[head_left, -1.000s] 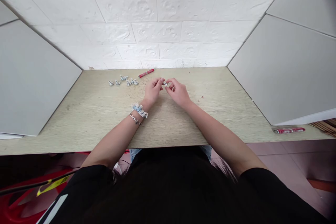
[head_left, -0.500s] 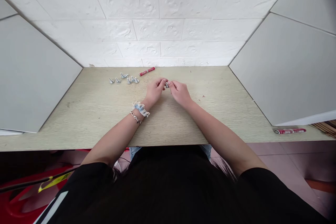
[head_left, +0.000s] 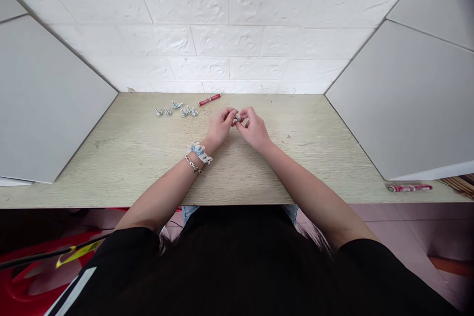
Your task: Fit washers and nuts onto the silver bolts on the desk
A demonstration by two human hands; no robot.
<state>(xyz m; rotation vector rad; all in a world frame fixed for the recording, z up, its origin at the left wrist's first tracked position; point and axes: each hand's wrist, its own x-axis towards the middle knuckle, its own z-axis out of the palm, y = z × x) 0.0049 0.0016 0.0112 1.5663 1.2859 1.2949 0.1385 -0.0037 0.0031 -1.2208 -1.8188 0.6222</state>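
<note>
1. Leftward on the wooden desk (head_left: 122,158), small silver screws (head_left: 184,112) lie in a loose row well apart from my hands, with a red tube (head_left: 209,99) just behind them.
2. My left hand (head_left: 220,126) reaches in at an angle, its fingers curled and tips pinching; a scrunchie (head_left: 200,152) and chain bracelet (head_left: 192,164) circle the wrist.
3. Between both hands' fingertips, a small silver piece (head_left: 237,117) is gripped, partly hidden.
4. My right hand (head_left: 254,131) arches inward, its fingers bent tightly around that piece.
</note>
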